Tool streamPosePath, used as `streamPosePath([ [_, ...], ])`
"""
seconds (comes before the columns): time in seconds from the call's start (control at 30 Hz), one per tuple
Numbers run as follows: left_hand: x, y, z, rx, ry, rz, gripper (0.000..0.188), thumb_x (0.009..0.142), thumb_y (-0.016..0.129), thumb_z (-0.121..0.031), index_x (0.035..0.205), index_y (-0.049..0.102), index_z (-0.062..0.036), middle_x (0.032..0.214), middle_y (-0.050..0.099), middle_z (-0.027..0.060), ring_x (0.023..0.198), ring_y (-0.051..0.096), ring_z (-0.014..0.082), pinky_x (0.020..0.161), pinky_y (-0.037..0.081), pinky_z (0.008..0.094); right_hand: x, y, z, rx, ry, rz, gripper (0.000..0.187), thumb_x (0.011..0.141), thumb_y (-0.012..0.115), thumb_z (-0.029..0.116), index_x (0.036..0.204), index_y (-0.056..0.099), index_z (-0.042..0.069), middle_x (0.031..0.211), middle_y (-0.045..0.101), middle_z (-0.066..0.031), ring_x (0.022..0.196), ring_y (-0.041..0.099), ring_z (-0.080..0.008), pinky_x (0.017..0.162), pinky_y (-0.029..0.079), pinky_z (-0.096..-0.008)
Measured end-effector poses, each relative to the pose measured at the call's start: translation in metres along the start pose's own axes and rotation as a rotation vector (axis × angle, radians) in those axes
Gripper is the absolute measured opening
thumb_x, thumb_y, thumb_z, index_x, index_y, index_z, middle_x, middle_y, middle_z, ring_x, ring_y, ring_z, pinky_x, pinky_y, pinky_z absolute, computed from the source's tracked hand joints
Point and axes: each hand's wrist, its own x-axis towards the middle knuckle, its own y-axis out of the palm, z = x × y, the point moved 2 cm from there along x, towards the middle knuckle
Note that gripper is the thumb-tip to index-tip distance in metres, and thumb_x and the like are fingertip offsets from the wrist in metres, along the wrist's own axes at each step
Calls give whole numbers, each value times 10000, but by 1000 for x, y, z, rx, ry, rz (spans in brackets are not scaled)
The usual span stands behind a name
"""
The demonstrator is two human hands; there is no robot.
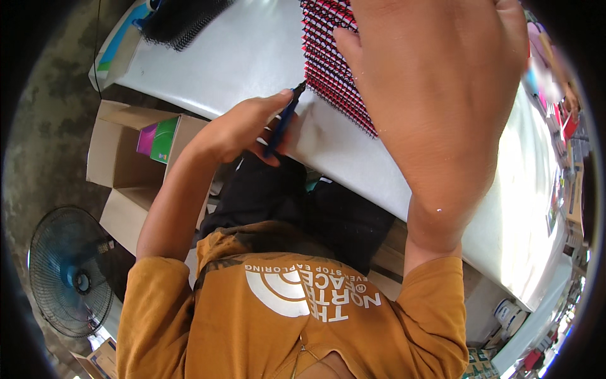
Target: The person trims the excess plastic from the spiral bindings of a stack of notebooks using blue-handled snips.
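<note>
My left hand (243, 126) is closed round a pair of pliers (282, 126) with dark blue handles. The black tip of the pliers touches, or nearly touches, the near left corner of a stack of red items bound with black wire coils (331, 79), which look like spiral notebooks. Very large in view, my right hand (442, 82) covers the right side of this stack. Its thumb lies over the coil rows, and the other fingers are cut off by the top edge, so its grip is hidden.
The stack lies on a white table (246, 60). Loose black coils (183, 22) rest at its far left. Below the table's left edge stands an open cardboard box (110, 148) holding a green and purple pack (158, 140). A fan (72, 271) stands at lower left.
</note>
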Motion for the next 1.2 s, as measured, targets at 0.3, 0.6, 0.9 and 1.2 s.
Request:
streamPosePath([
  [0.3,15,-10,17,-464,-62,270,540,973,304,-464,1095,518,17,829,594,115,774,617,235,713,534,432,1,1,0,16,-1,-12,840,801,342,658,1294,416,-18,1306,472,-142,1219,446,-257,1037,283,-394],
  [0.6,4,-46,-6,511,95,26,656,879,498,-405,1314,338,60,851,618,147,792,604,205,739,469,304,5,-8,3,129,-12,-44,884,823,305,701,1305,408,-33,1321,469,-150,1231,443,-258,1050,277,-394],
  [0.9,66,-72,14,850,694,-1179,587,860,563,-383,1333,403,-75,1292,446,228,1242,368,380,1036,241,506,50,-53,-92,584,201,-456,931,844,269,743,1317,400,-47,1336,467,-158,1242,440,-259,1062,271,-394],
  [1.2,43,63,0,-219,823,-92,787,961,251,-515,1438,-34,43,1502,82,231,1398,89,338,1132,65,385,-100,80,-118,1047,909,738,824,576,712,40,1337,398,22,1338,465,-125,1288,373,-262,1088,274,-358],
])
